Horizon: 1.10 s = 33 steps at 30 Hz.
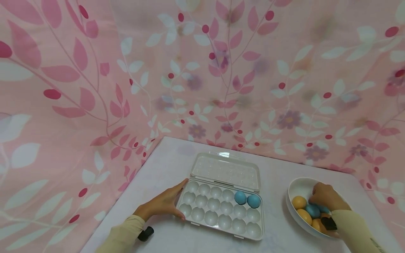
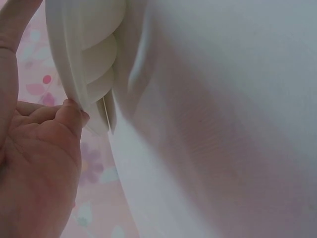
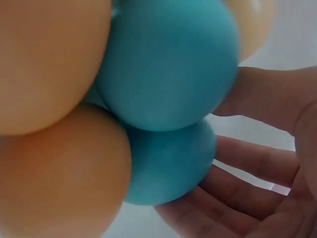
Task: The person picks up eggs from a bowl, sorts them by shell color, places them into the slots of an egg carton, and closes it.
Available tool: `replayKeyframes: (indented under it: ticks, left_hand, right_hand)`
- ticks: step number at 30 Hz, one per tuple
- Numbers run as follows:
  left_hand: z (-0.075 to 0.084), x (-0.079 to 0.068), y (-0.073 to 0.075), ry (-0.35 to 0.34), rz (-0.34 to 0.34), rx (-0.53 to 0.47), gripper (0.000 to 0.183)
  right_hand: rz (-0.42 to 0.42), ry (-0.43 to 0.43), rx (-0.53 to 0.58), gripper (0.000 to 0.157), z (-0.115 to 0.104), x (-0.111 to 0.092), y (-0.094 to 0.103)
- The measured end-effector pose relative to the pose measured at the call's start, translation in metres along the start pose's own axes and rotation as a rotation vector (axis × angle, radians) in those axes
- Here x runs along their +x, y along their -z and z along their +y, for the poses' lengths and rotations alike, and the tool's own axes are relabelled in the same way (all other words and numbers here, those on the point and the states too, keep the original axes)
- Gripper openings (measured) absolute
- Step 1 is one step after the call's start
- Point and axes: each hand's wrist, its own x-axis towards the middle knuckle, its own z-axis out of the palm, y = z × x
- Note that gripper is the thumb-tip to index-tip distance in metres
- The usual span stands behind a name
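An egg box [image 1: 221, 207] with a clear lid [image 1: 226, 171] folded back lies on the table. Two blue eggs [image 1: 246, 199] sit side by side in its back row at the right. My left hand [image 1: 164, 202] grips the box's left end, thumb at the front corner; in the left wrist view its fingertips [image 2: 74, 116] meet the rim. My right hand [image 1: 329, 196] reaches into a white bowl [image 1: 292, 207] of blue and orange-yellow eggs. Its fingers [image 3: 237, 191] curl round the lower blue egg [image 3: 171, 166], against another blue egg [image 3: 168, 64]. Where the thumb tip lies is hidden.
Orange-yellow eggs [image 1: 304, 216] crowd the bowl round the blue ones. A white cloth covers the table [image 1: 177, 154]. Pink floral fabric [image 1: 202, 88] hangs behind it and at the left. The bowl stands right of the box with a gap between.
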Motion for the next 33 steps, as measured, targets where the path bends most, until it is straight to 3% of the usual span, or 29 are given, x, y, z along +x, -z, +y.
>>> replayKeyframes:
  ticks: [7,13,19,24,33]
  left_hand:
    - [0.001,-0.001,-0.002,0.013,-0.014,-0.038,0.138]
    - [-0.001,-0.001,-0.003,0.001,-0.008,-0.035,0.138]
    - [-0.002,0.0,0.0,-0.008,0.003,-0.012,0.138]
    - [0.0,-0.003,0.0,0.003,-0.001,-0.003,0.139]
    - [0.005,-0.003,0.003,0.017,0.007,-0.011,0.138]
  right_hand:
    - [-0.067,-0.086,0.024,0.02,0.004,-0.002,-0.003]
    - [-0.036,-0.045,0.006,0.021,0.008,-0.001,-0.005]
    - [-0.018,-0.028,0.017,0.032,-0.002,-0.005,0.01]
    - [0.073,0.018,0.013,0.045,-0.014,-0.008,0.02]
    - [0.296,0.213,0.046,0.045,-0.055,-0.02,0.028]
